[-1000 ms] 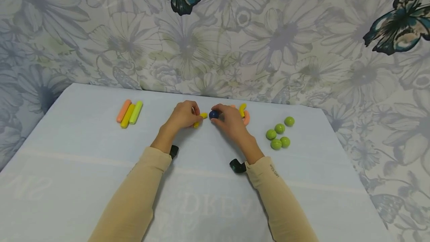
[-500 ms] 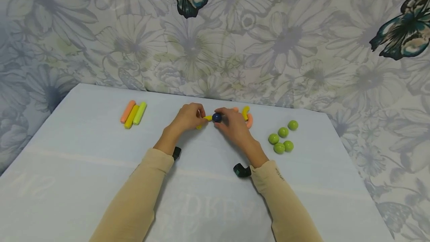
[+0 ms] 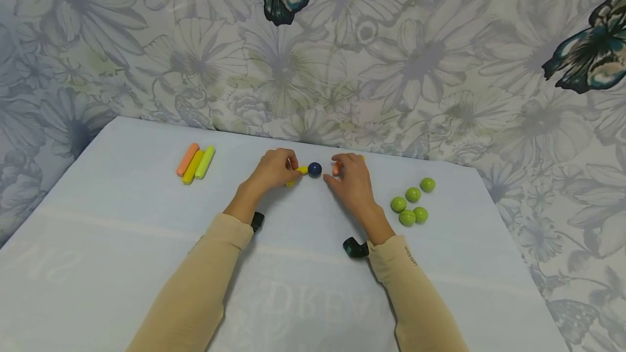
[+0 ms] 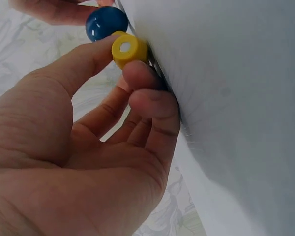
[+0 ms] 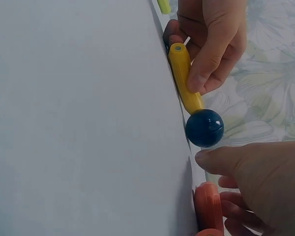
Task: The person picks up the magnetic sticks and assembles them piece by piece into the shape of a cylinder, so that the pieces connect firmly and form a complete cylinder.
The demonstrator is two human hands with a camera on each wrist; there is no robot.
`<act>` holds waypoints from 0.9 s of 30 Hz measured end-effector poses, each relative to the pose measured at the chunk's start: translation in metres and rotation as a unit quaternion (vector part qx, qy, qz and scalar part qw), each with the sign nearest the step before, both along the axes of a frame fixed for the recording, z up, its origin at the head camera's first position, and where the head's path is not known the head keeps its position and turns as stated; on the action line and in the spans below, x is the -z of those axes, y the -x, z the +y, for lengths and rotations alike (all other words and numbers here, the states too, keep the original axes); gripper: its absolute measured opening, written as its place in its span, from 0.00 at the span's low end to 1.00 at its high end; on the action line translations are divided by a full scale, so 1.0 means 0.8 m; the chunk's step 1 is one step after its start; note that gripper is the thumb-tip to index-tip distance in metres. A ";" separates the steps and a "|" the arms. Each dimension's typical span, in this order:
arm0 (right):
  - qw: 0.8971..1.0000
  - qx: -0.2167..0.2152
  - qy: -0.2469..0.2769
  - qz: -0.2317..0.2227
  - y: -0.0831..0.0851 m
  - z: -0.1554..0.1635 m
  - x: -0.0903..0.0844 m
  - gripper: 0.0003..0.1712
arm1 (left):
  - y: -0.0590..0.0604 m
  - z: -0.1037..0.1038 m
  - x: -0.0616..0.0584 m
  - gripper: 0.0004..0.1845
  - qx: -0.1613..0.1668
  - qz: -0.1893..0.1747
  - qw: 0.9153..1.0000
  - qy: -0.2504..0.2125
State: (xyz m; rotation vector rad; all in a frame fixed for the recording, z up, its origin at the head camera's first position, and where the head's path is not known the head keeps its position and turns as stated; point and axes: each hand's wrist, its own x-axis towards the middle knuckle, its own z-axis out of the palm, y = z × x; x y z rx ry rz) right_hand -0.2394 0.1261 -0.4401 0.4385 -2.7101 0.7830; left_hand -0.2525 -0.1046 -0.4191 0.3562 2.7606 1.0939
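Observation:
My left hand [image 3: 273,171] pinches a short curved yellow magnetic rod [image 5: 181,73] between thumb and fingers, low over the table. At the rod's far end sits a shiny dark blue ball [image 3: 314,169], touching it. My right hand [image 3: 353,182] is just right of the ball, apart from it, its thumb and fingers spread. Beside the right fingers is a curved orange rod [image 5: 209,204]; whether they touch it, I cannot tell. Most of the yellow piece behind the right hand is hidden.
Straight orange [image 3: 187,159], yellow [image 3: 193,167] and light green [image 3: 205,162] rods lie side by side at the back left. Several green balls [image 3: 413,195] are grouped on the right. A floral curtain [image 3: 293,80] hangs behind the white table [image 3: 293,297].
My right hand brought the blue ball against the yellow rod's end, then let go and moved right toward the orange rod. The left hand keeps its pinch on the yellow rod.

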 end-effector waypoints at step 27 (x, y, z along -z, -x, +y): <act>0.996 -0.083 0.010 -0.036 -0.001 -0.008 0.000 0.15 | -0.002 -0.008 -0.002 0.09 -0.075 -0.007 0.997 0.008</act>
